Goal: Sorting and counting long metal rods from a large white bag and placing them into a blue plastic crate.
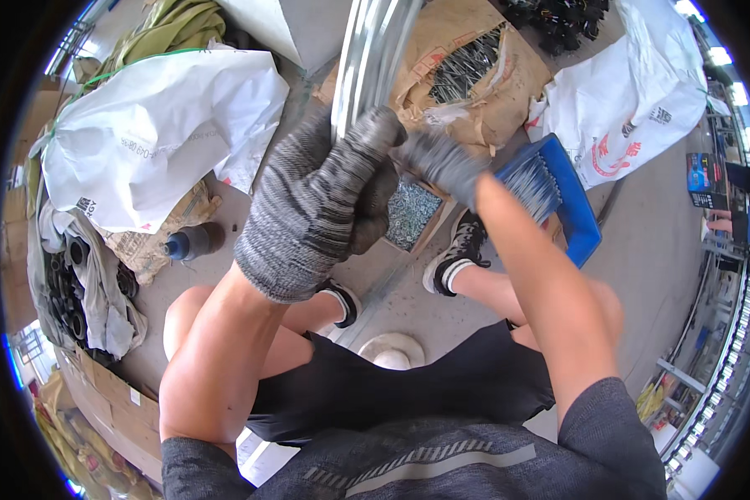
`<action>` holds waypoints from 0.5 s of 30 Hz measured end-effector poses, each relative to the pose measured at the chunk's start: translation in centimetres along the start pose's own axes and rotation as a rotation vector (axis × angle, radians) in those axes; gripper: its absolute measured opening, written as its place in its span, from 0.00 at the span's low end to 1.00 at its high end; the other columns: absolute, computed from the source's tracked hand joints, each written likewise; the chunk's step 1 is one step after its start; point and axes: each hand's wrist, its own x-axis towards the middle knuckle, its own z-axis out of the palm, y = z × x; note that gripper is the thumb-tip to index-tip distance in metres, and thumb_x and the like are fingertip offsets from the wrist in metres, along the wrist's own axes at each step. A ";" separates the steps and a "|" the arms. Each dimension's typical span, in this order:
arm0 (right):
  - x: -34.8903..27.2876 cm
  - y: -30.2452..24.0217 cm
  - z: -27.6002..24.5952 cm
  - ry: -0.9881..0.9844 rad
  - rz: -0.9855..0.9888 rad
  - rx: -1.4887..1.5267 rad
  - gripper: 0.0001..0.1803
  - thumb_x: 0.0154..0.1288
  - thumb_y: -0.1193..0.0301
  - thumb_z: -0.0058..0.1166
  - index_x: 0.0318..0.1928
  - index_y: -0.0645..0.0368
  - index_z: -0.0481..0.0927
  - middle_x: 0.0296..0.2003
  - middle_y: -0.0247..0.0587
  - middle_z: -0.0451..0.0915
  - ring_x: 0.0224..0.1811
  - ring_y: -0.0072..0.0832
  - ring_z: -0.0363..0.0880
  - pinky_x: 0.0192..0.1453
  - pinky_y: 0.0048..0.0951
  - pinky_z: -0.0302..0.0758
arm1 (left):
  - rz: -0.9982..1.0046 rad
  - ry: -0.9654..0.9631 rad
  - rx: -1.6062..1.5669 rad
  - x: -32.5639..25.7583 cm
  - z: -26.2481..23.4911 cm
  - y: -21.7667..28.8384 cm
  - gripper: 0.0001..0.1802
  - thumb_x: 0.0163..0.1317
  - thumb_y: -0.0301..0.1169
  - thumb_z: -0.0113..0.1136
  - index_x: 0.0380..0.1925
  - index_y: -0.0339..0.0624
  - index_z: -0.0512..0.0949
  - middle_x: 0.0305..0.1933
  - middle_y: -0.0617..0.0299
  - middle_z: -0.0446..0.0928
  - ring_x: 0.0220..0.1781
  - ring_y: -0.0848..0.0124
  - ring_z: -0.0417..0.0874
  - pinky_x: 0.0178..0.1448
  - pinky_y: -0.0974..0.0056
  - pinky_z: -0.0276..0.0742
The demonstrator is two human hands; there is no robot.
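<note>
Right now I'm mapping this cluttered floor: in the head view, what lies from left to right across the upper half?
White sack → left hand in a grey glove, gripping the shiny metal rim → right hand → blue tray of thin metal rods → white printed bag.

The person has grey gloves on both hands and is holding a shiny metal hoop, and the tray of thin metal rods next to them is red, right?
Nearly. The tray holding the thin metal rods is blue, not red, as the head view shows. The rest holds: grey gloves cover the left hand and the right hand, and the left hand grips the shiny metal hoop.
</note>
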 end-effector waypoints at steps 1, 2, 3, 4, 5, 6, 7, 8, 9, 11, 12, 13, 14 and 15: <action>1.4 6.2 -1.6 -0.016 0.082 -0.550 0.27 0.68 0.46 0.57 0.56 0.53 0.81 0.50 0.47 0.84 0.54 0.38 0.82 0.58 0.41 0.79 | 0.038 0.067 0.026 0.5 0.4 0.1 0.22 0.71 0.49 0.59 0.48 0.41 0.76 0.22 0.69 0.69 0.16 0.81 0.66 0.18 0.73 0.59; 2.0 8.1 0.7 -0.113 0.190 -0.790 0.28 0.68 0.51 0.57 0.62 0.52 0.77 0.57 0.51 0.79 0.60 0.40 0.79 0.61 0.41 0.78 | 0.069 0.181 0.070 0.4 -0.4 0.2 0.22 0.73 0.49 0.56 0.48 0.40 0.75 0.22 0.68 0.68 0.15 0.80 0.65 0.16 0.73 0.56; 1.4 9.7 2.3 -0.192 0.311 -1.044 0.30 0.68 0.56 0.58 0.68 0.51 0.73 0.64 0.56 0.75 0.65 0.42 0.76 0.64 0.41 0.77 | 0.061 0.190 0.065 0.6 -0.9 0.3 0.22 0.73 0.49 0.56 0.48 0.40 0.75 0.22 0.68 0.68 0.15 0.80 0.65 0.16 0.73 0.56; 1.9 11.4 3.7 -0.204 0.304 -1.040 0.30 0.68 0.56 0.58 0.68 0.51 0.73 0.64 0.56 0.75 0.65 0.42 0.76 0.64 0.41 0.77 | 0.075 0.220 0.087 0.3 -0.9 1.0 0.21 0.72 0.48 0.57 0.48 0.40 0.75 0.22 0.68 0.69 0.14 0.79 0.65 0.16 0.73 0.56; 2.2 13.9 4.2 -0.178 0.386 -1.113 0.33 0.67 0.60 0.57 0.71 0.48 0.68 0.68 0.57 0.69 0.68 0.43 0.73 0.67 0.41 0.75 | 0.085 0.231 0.097 0.6 -0.9 1.1 0.20 0.71 0.47 0.58 0.48 0.40 0.76 0.22 0.68 0.69 0.14 0.79 0.65 0.16 0.72 0.56; 2.8 14.2 5.7 -0.164 0.451 -1.179 0.37 0.66 0.65 0.57 0.75 0.44 0.62 0.72 0.58 0.63 0.72 0.43 0.69 0.70 0.41 0.73 | 0.081 0.280 0.083 0.6 -1.0 1.1 0.20 0.70 0.45 0.59 0.49 0.39 0.76 0.22 0.67 0.69 0.12 0.79 0.63 0.15 0.73 0.55; 3.1 14.4 6.6 -0.175 0.448 -1.174 0.37 0.66 0.65 0.57 0.75 0.44 0.62 0.72 0.58 0.63 0.72 0.43 0.69 0.70 0.41 0.73 | 0.074 0.289 0.085 0.7 -1.2 1.2 0.20 0.70 0.45 0.59 0.49 0.39 0.76 0.22 0.67 0.69 0.12 0.79 0.63 0.15 0.73 0.55; 3.3 14.6 7.2 -0.218 0.485 -1.248 0.38 0.66 0.68 0.55 0.76 0.41 0.60 0.73 0.57 0.62 0.72 0.43 0.69 0.70 0.41 0.73 | 0.071 0.287 0.082 0.7 -1.3 1.4 0.20 0.70 0.44 0.59 0.49 0.38 0.76 0.22 0.67 0.70 0.11 0.79 0.62 0.14 0.73 0.55; 3.5 13.5 8.1 -0.263 0.514 -1.319 0.40 0.66 0.71 0.53 0.77 0.38 0.57 0.74 0.57 0.60 0.72 0.43 0.69 0.71 0.42 0.73 | 0.070 0.291 0.085 0.6 -1.5 1.8 0.20 0.70 0.43 0.59 0.50 0.38 0.76 0.21 0.67 0.70 0.10 0.79 0.61 0.14 0.73 0.55; 2.6 12.7 7.9 -0.217 0.541 -1.289 0.36 0.67 0.74 0.52 0.74 0.37 0.62 0.74 0.55 0.60 0.70 0.44 0.72 0.68 0.42 0.76 | 0.045 0.290 0.051 1.2 -1.7 1.5 0.20 0.69 0.41 0.60 0.51 0.36 0.76 0.21 0.66 0.71 0.08 0.79 0.61 0.12 0.73 0.55; 2.6 12.8 7.9 -0.165 0.530 -1.147 0.33 0.66 0.75 0.53 0.71 0.40 0.67 0.72 0.55 0.63 0.67 0.44 0.75 0.67 0.42 0.76 | 0.066 0.297 0.057 1.4 -1.6 1.6 0.20 0.69 0.41 0.60 0.51 0.36 0.76 0.21 0.65 0.71 0.08 0.79 0.61 0.12 0.73 0.56; 2.6 12.8 7.9 -0.113 0.518 -1.007 0.30 0.66 0.76 0.53 0.68 0.42 0.72 0.71 0.55 0.66 0.64 0.45 0.77 0.66 0.41 0.77 | 0.087 0.304 0.062 1.5 -1.6 1.7 0.20 0.69 0.40 0.60 0.52 0.36 0.76 0.21 0.65 0.72 0.08 0.79 0.62 0.12 0.73 0.57; 2.7 13.6 8.0 -0.115 0.519 -1.004 0.30 0.66 0.76 0.53 0.68 0.42 0.72 0.71 0.55 0.66 0.64 0.45 0.77 0.66 0.41 0.77 | 0.090 0.302 0.055 1.7 -1.5 1.7 0.20 0.69 0.41 0.60 0.52 0.36 0.76 0.21 0.65 0.72 0.08 0.79 0.63 0.12 0.73 0.58; 2.9 15.1 7.5 -0.144 0.464 -1.057 0.25 0.66 0.75 0.55 0.64 0.45 0.76 0.67 0.55 0.70 0.62 0.46 0.79 0.64 0.41 0.78 | 0.091 0.294 0.054 2.1 -1.4 1.6 0.20 0.69 0.41 0.60 0.52 0.36 0.76 0.21 0.65 0.72 0.08 0.79 0.63 0.12 0.73 0.58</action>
